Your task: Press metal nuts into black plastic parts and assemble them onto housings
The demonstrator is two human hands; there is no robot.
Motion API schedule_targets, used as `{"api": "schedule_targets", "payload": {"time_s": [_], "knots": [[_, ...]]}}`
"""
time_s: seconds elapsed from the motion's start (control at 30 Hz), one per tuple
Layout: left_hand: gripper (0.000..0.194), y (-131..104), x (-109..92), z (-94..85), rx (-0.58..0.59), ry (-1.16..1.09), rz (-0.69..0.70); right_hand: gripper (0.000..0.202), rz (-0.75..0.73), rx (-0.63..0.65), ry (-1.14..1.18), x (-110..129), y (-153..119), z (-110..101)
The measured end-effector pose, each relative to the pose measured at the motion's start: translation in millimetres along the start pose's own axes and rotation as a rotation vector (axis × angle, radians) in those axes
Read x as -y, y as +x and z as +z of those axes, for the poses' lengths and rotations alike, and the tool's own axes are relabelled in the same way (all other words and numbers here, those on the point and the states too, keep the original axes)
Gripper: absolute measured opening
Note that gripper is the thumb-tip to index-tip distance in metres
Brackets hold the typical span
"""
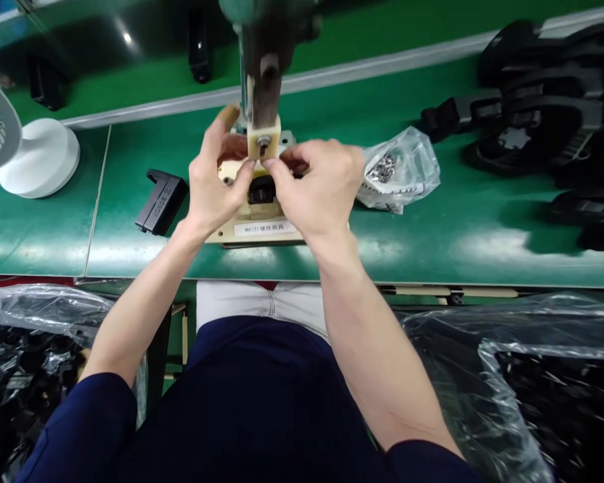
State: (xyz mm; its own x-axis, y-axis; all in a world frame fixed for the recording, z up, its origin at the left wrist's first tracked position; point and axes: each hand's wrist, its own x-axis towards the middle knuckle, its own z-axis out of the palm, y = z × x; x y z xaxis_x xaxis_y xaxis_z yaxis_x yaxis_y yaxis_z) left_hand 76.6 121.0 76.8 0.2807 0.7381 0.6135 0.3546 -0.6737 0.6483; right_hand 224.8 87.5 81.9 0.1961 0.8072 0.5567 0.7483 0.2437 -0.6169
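In the head view, a cream fixture stands at the middle of the green bench, close to its near edge. A white label along the fixture's front carries small print: a few Latin characters that seem to end in "C3", then "打螺丝治具". A dark part sits in the fixture above the label, partly shaded.

The left hand and the right hand reach in from either side, thumb tips near each other just under the cream block at the lower end of a machine head. The fingers of each hand are curled with only a narrow gap to the thumb; I cannot tell whether anything is pinched there.

Left of the fixture, toward the near edge, a black part lies slantwise, "BOSCH" with a round emblem readable on its face. Right of the right hand, a clear bag holds small metal pieces; its printing is creased and only partly legible.

Black parts are heaped at the bench's right end. Near the far edge at left stands a white round base. Below the near edge, clear plastic liners surround more dark parts on both sides.
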Motion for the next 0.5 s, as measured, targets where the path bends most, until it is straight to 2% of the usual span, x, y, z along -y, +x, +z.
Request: {"api": "schedule_targets", "payload": {"time_s": [0.23, 0.33, 0.5], "knots": [[0.069, 6, -1, -6.3, 0.056, 0.029, -0.053, 0.035, 0.032, 0.013, -0.002, 0, 4, 3], [0.065, 8, -3, -7.3, 0.057, 0.049, -0.05, 0.034, -0.002, 0.005, -0.02, 3, 6, -1], [0.062, 10, -5, -11.1, 0.06, 0.071, -0.025, 0.024, -0.071, 0.091, -0.149, 12, 1, -11]]}}
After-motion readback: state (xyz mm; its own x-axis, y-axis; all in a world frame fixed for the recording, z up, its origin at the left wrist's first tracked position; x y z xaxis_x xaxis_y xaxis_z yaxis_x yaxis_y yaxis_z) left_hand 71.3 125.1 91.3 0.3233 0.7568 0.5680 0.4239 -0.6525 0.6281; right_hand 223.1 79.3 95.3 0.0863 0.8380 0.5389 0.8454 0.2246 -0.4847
